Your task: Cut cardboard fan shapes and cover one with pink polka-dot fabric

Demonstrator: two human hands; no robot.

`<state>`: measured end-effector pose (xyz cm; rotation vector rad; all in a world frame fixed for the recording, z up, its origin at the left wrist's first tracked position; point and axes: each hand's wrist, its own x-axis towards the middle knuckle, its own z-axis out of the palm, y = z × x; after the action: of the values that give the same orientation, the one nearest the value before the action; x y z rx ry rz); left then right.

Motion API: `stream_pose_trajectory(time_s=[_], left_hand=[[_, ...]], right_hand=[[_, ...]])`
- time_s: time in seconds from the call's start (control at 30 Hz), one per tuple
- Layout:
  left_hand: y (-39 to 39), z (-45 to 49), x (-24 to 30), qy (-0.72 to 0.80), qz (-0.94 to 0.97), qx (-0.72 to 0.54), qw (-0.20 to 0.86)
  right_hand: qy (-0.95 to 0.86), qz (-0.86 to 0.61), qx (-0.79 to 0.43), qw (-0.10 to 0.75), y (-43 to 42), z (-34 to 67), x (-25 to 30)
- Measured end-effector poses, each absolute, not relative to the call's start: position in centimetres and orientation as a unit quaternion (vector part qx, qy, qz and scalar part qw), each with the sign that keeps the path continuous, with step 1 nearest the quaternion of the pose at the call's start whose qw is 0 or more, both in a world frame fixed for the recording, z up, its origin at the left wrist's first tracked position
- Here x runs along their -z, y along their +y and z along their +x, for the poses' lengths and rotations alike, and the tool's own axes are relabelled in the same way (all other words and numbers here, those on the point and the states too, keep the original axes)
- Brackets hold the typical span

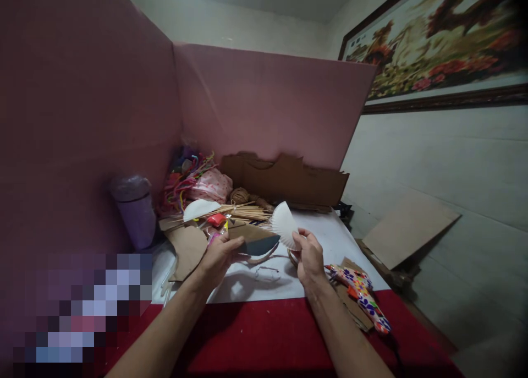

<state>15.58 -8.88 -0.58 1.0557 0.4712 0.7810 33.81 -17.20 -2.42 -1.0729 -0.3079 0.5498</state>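
Observation:
My left hand (pixel 221 257) grips a flat brown cardboard piece (pixel 249 235) with a dark blue-grey lower part. Its thumb lies along the near side of the piece. Between the fingers and thumb of my right hand (pixel 308 256) is a white pleated paper half-circle (pixel 284 224), held upright just right of the cardboard's tip. Whether the two pieces touch I cannot tell. A similar white half-circle (pixel 201 208) lies farther back on the left. To the right of my right wrist, a flower-patterned glue gun (pixel 363 295) rests on cardboard scraps.
Behind my hands lie a bundle of thin wooden sticks (pixel 247 211), a ball of brown twine (pixel 239 195) and colourful pipe cleaners (pixel 181 188). A lidded purple cup (pixel 138 218) stands left. Cut cardboard (pixel 187 248) lies beside my left forearm. Pink panels (pixel 268 103) border the table.

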Motion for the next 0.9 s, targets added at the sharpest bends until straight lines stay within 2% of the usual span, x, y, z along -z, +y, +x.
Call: stream_pose_trajectory(time_s=[0.27,0.43,0.6,0.77,0.9], left_hand=[[-8.9,15.5,0.3,0.212,0.447,-0.369,0.787],[-8.7,15.5,0.9,0.226,0.489,-0.365,0.76],[-8.8,15.7,1.9,0.192,0.557,-0.339,0.734],[-9.0,15.9,1.7,0.193,0.506,-0.359,0.76],[-8.8,15.9,1.4,0.241,0.46,-0.369,0.771]], right_hand=[[-0.18,-0.503,-0.292,0.793,-17.2,33.1,2.8],[-0.201,-0.494,-0.302,0.79,-17.1,32.8,3.1],[-0.283,-0.503,-0.374,0.726,-17.4,32.1,3.0],[-0.335,-0.487,-0.46,0.663,-17.3,31.9,3.6],[-0.373,-0.527,-0.428,0.632,-17.2,32.3,3.8]])
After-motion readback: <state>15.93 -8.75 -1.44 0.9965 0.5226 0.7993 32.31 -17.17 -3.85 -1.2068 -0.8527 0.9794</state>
